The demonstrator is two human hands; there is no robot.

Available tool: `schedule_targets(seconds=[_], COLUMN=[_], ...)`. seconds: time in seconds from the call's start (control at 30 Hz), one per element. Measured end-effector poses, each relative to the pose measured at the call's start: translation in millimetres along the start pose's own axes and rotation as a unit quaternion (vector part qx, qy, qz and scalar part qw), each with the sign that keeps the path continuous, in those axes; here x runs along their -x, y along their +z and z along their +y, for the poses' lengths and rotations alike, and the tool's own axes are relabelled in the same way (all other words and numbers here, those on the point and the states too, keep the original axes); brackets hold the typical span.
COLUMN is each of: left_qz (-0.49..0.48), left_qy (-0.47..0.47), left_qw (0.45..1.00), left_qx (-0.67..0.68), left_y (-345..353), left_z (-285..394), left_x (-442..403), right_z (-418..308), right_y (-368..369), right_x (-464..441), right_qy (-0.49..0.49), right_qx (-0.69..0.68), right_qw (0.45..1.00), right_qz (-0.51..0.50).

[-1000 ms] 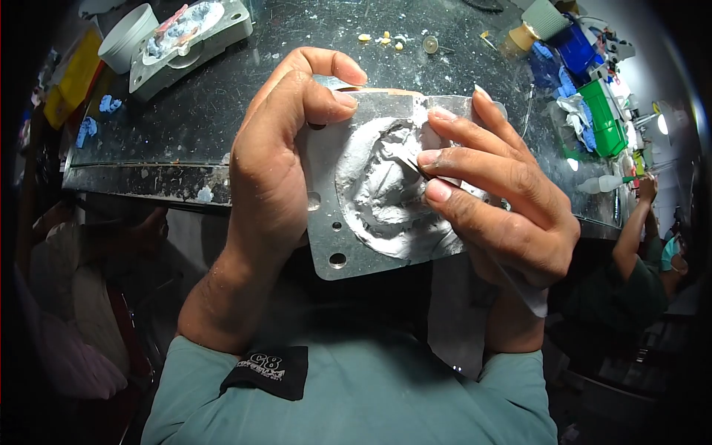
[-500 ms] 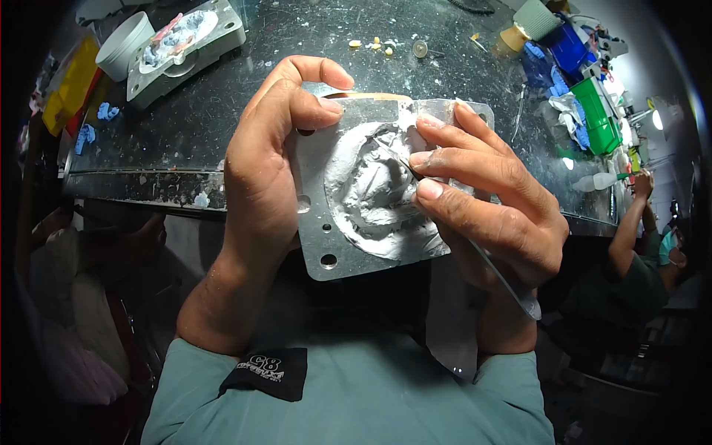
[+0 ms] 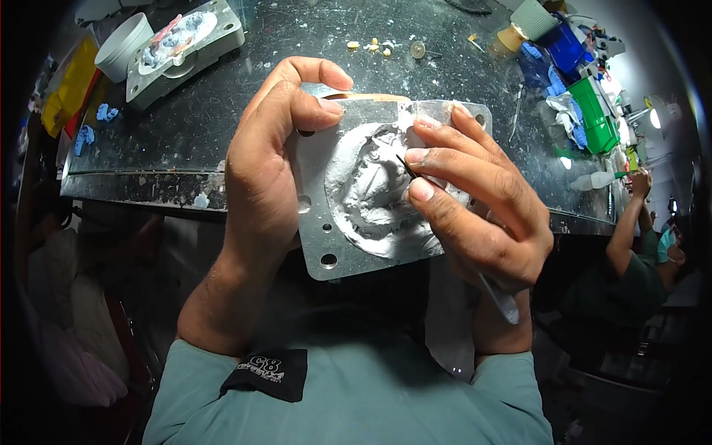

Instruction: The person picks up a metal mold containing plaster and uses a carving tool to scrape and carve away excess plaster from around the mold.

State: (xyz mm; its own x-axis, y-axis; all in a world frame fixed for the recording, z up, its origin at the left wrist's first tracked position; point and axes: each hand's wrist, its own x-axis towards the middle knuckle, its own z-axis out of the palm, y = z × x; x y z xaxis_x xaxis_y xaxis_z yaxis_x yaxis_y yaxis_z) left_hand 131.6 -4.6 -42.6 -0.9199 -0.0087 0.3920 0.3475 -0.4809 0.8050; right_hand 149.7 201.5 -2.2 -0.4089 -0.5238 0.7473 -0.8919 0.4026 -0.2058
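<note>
My left hand (image 3: 259,152) grips the left side of a metal dental flask half (image 3: 313,211), thumb on its upper face. Set in the flask is white plaster (image 3: 343,222) with a curved, arch-like hollow in it. My right hand (image 3: 493,208) pinches a thin metal carving tool between thumb and fingers. The tool's dark narrow tip points at the upper right of the plaster hollow; whether it touches cannot be told. The wide, flat end of the carving tool (image 3: 504,302) sticks out below my palm. Other right fingertips rest on the flask's upper right.
Another flask half (image 3: 189,59) with plaster and pink material stands at the back left beside a white cup (image 3: 124,46). Small tooth-like pieces (image 3: 373,46) and a small round disc (image 3: 418,50) lie behind. Green bin (image 3: 595,115) at right; another person's arm (image 3: 630,222) beyond.
My right hand has moved slightly left and tilted, bringing the carving tool's tip into clearer view. The tool's wide end has shifted left. My left hand and the flask stay nearly still.
</note>
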Motion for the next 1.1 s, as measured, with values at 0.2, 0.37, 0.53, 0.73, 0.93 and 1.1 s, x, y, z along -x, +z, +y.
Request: schedule_targets(seconds=[0.2,0.37,0.53,0.73,0.93,1.1], left_qz=[0.018,0.027,0.05,0.066,0.095,0.097], left_qy=[-0.017,-0.012,-0.042,-0.004,0.006,-0.024], left_qw=[1.0,0.999,0.997,0.994,0.992,0.991], left_qx=[0.009,0.011,0.041,0.084,0.082,0.093], left_y=[1,3,5,12,17,18], left_z=[0,0,3,9,11,12], left_x=[1,2,6,15,15,13], right_z=[-9,-6,-29,-39,-33,-31], right_y=[2,-1,15,33,38,37], right_x=[6,8,6,6,2,2], right_qy=[0.015,0.042,0.125,0.159,0.162,0.167], right_qx=[-0.022,-0.038,-0.055,-0.035,-0.065,-0.075], right_qw=[0.999,0.995,0.985,0.978,0.972,0.971], right_qz=[0.037,0.078,0.102,0.133,0.158,0.154])
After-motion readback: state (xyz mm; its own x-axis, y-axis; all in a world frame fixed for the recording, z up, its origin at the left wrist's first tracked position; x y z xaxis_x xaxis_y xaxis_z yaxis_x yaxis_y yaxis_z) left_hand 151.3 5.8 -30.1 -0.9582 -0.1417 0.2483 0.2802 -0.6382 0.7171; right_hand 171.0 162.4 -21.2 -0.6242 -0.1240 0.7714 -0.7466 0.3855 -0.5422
